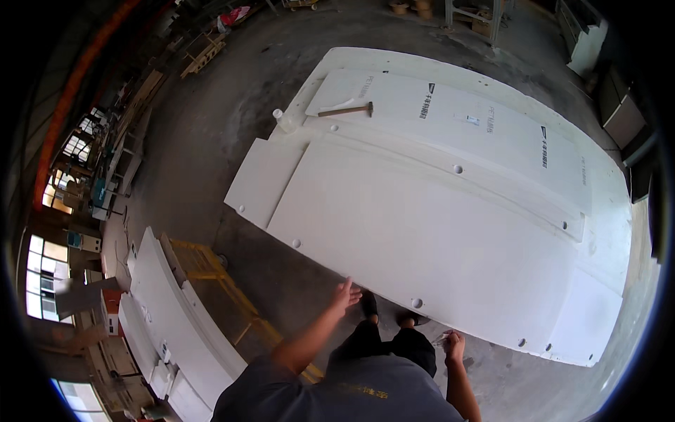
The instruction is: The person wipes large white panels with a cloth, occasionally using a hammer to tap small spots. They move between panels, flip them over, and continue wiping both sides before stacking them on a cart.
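A dim workshop with a grey concrete floor [183, 133] is surrounding a broad white counter [610, 243], with stacked boards [179, 302] resting to the left. The large front panel [422, 228] is lying flat on the counter's near side, right before the person. The left hand [345, 295] is touching its near edge, fingers extended, grasping nothing. The right hand [455, 344] is curling beside that edge farther right; whether its grip is closing on something small, I cannot tell.

The step in hand seems to be positioning or checking the panel's edge; the next move probably calls for keeping that edge even while both hands are working along it.

Counting: two hands are showing, one large front panel, one printed panel [506, 130] behind it, and one hammer [346, 110] resting on top. Three round holes [417, 303] are lining the front panel's near edge.
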`<state>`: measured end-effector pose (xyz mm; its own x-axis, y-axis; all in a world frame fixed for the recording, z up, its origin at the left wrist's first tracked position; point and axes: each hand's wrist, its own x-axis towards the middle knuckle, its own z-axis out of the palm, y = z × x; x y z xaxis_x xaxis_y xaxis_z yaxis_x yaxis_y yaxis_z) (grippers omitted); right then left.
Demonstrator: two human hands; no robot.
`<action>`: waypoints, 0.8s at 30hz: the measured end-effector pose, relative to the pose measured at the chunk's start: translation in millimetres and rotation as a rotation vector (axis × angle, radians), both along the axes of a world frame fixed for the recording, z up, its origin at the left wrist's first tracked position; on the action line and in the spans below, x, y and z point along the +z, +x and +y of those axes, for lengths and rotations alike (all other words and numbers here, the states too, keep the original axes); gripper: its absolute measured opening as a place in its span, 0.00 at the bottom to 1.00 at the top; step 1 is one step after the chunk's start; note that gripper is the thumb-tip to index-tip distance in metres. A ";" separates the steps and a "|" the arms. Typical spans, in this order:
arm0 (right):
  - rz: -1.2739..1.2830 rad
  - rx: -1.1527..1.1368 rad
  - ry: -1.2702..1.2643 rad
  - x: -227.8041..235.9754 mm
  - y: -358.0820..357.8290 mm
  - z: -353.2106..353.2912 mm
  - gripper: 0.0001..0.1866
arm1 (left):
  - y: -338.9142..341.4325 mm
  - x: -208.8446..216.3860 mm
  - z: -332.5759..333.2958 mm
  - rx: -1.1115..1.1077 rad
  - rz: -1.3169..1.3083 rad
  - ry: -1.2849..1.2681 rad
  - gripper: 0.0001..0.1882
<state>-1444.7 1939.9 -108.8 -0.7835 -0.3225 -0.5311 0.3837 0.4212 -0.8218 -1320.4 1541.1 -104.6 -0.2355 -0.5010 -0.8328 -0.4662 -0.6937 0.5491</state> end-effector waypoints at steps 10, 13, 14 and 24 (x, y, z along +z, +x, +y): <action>-0.749 -0.539 -0.087 4.9 -78.2 74.7 0.30 | -45.0 -41.2 -11.9 0.182 0.248 -0.094 0.22; -0.249 0.002 0.366 19.7 -135.8 88.5 0.16 | -30.8 -65.3 7.0 0.224 0.378 -0.132 0.22; -0.119 0.126 0.508 29.5 -165.7 83.5 0.14 | -14.7 -73.9 15.6 0.218 0.397 -0.146 0.22; 1.331 0.823 0.502 -68.0 -450.3 -53.3 0.49 | 16.8 -33.4 159.0 0.646 0.357 0.347 0.33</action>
<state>-1895.0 1886.6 -176.8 -0.4623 -0.8718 0.1617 -0.8866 0.4521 -0.0974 -1303.7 1700.1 -138.1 -0.2688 -0.3563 -0.8949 0.2470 -0.9235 0.2935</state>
